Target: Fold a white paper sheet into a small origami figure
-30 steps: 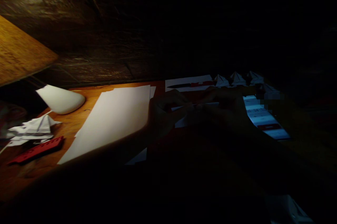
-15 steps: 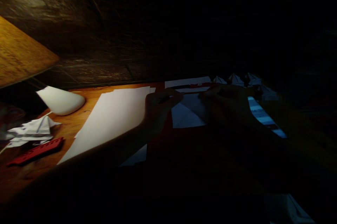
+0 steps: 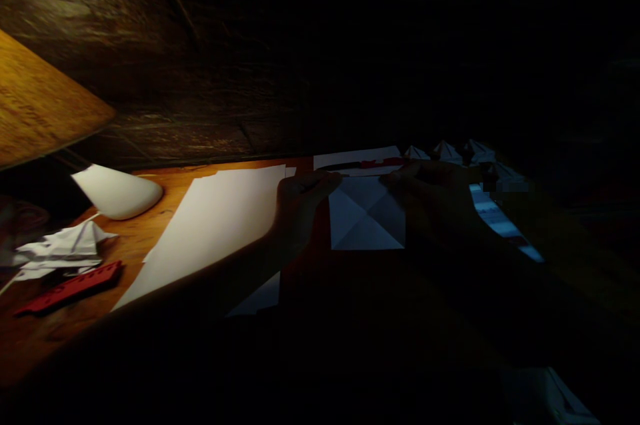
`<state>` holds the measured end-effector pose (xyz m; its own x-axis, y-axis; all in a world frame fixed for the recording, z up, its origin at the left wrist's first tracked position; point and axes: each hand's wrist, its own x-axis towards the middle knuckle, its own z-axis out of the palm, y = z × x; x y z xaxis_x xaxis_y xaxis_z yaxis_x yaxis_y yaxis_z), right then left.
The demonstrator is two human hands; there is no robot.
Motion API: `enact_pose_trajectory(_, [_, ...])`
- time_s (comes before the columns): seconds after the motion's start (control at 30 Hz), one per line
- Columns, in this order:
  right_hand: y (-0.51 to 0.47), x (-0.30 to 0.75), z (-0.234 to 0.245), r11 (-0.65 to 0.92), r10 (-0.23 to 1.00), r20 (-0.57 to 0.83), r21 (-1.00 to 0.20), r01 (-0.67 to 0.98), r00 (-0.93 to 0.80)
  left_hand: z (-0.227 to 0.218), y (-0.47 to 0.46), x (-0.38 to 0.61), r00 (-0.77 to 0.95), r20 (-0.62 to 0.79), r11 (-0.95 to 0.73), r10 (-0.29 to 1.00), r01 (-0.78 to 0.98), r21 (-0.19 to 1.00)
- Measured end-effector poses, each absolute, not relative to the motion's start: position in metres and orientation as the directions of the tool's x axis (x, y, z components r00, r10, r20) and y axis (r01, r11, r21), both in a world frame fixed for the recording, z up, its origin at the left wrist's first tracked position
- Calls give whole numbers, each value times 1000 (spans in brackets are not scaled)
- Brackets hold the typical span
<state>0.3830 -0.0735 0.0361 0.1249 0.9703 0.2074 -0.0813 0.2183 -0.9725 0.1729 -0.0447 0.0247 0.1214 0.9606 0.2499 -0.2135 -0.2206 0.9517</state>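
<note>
The scene is very dark. A small white square of paper (image 3: 367,214) with diagonal creases lies flat on the wooden table (image 3: 165,188). My left hand (image 3: 299,207) rests at its upper left corner, with the fingers pinched on the paper's top edge. My right hand (image 3: 437,202) sits at the upper right corner, its fingers closed on that edge. Both forearms reach in from the dark lower part of the picture.
A large white sheet (image 3: 220,225) lies left of my hands. Further left are a white cone-shaped object (image 3: 117,190), crumpled folded paper (image 3: 63,245) and a red ruler (image 3: 70,286). A lit phone screen (image 3: 503,225), several folded paper shapes (image 3: 450,150) and a red-handled knife (image 3: 373,163) lie to the right and behind.
The small paper was folded up between my hands; it has been opened out and now lies flat as a creased square. My hands have moved apart to its upper corners.
</note>
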Motion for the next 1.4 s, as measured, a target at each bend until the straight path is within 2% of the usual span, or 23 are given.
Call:
enact_pose_trajectory(0.17, [-76,382,43,176,978,162,-979,-102,130,30,-49,175,110,201,-168,973,-253,953])
enact_pose_trajectory(0.3, [-76,380,44,160,984,140,-967,-198,110,31,-49,175,118,203,-167,972,-258,952])
enact_pose_trajectory(0.47, [-77,377,39,155,984,131,-965,-212,123,33,-51,177,136,289,-258,948,-208,943])
enact_pose_trajectory(0.6, [-80,377,40,90,996,85,-961,-263,32,32,-53,178,224,263,-235,938,-143,961])
enact_pose_trajectory(0.73, [-74,383,37,17,995,29,-992,-126,-95,25,-48,178,286,220,-202,932,-92,975])
enact_pose_trajectory(1.03, [-71,389,34,22,969,-11,-991,129,-248,24,-48,179,409,109,-100,906,-43,994])
enact_pose_trajectory(1.27, [-70,389,35,9,964,-17,-995,96,-265,32,-54,180,426,48,-19,903,-71,997])
enact_pose_trajectory(1.4, [-70,387,35,-65,970,-66,-998,15,-235,34,-53,179,411,-51,88,910,-72,994])
